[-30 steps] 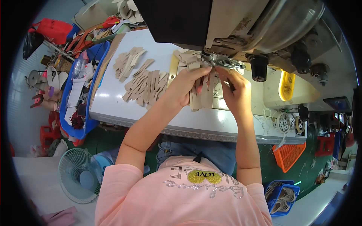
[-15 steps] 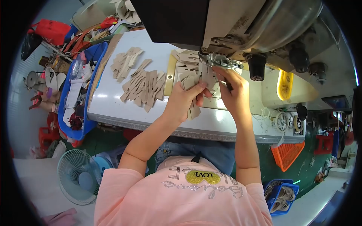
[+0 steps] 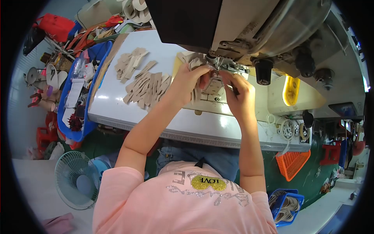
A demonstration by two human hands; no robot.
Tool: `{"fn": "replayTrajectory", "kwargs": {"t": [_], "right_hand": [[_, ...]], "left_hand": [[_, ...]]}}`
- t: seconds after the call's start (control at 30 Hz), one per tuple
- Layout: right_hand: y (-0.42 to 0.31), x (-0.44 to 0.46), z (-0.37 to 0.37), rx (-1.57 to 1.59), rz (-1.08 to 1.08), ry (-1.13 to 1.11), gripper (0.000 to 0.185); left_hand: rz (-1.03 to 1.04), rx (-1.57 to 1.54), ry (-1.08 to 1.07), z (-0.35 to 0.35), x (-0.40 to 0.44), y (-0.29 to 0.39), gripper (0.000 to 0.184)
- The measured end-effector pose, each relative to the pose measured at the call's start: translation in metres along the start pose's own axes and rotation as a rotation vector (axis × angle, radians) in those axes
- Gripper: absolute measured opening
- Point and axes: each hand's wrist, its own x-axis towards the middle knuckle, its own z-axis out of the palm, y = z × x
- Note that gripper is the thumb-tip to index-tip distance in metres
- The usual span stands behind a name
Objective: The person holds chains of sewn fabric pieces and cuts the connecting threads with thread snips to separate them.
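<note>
Pink shirt (image 3: pixel 187 210) closest, then a white tabletop (image 3: pixel 210 128) beneath outstretched forearms (image 3: pixel 144 134). Beige strips (image 3: pixel 195 94) clasped in the left grip (image 3: pixel 187 82), long axis running roughly away from the body, just left of a metal foot (image 3: pixel 218 63). Bent in beside that foot from the other side, the right grip (image 3: pixel 239 91): cannot tell whether pinching anything. Nearer the left grip than the right, loose strips (image 3: pixel 150 89) at mixed slants on the tabletop, outside the left forearm. Beyond, a sewing machine (image 3: pixel 245 25).
</note>
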Motion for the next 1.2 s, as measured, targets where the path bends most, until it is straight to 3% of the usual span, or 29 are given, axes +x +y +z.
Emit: {"fn": "replayTrajectory", "kwargs": {"t": [0.17,0.2,0.33,0.4,0.5,0.7,0.83,0.9,0.97,1.07,1.2], "right_hand": [[-0.021,-0.003,-0.002,0.056,-0.053,0.003,0.039],[-0.028,-0.002,0.003,0.077,-0.086,0.023,0.035],[-0.036,-0.005,0.014,0.107,-0.04,-0.031,0.042],[-0.033,-0.007,0.021,0.117,-0.078,0.0,0.046],[-0.04,-0.011,0.024,0.128,-0.003,0.034,0.029],[-0.04,-0.025,0.04,0.199,0.031,0.166,0.014],[-0.04,-0.019,0.02,0.463,0.306,0.193,0.011],[-0.034,-0.013,0.015,0.626,0.456,0.184,0.01],[-0.027,-0.011,0.013,0.552,0.433,0.168,0.007],[-0.018,-0.009,0.014,0.415,0.317,0.197,0.01],[-0.006,-0.006,0.014,0.224,0.12,0.211,0.021]], "left_hand": [[-0.109,-0.252,-0.105,0.0,-0.026,-0.018,0.053],[-0.122,-0.205,-0.113,0.0,-0.029,-0.021,0.069],[-0.162,-0.162,-0.048,0.007,-0.04,-0.017,0.073],[-0.17,-0.194,-0.023,0.007,-0.04,-0.02,0.071],[-0.153,-0.218,0.042,0.017,-0.038,-0.022,0.069],[-0.051,-0.084,0.028,0.009,-0.039,-0.037,0.057],[0.111,-0.024,0.152,-0.004,-0.027,-0.046,0.044],[0.106,-0.038,0.072,-0.003,-0.029,-0.037,0.029],[0.096,0.128,0.041,0.007,-0.035,-0.024,0.022],[0.027,0.13,0.085,0.005,-0.025,-0.019,0.011],[-0.027,-0.029,0.115,0.005,-0.013,-0.014,0.013]]}}
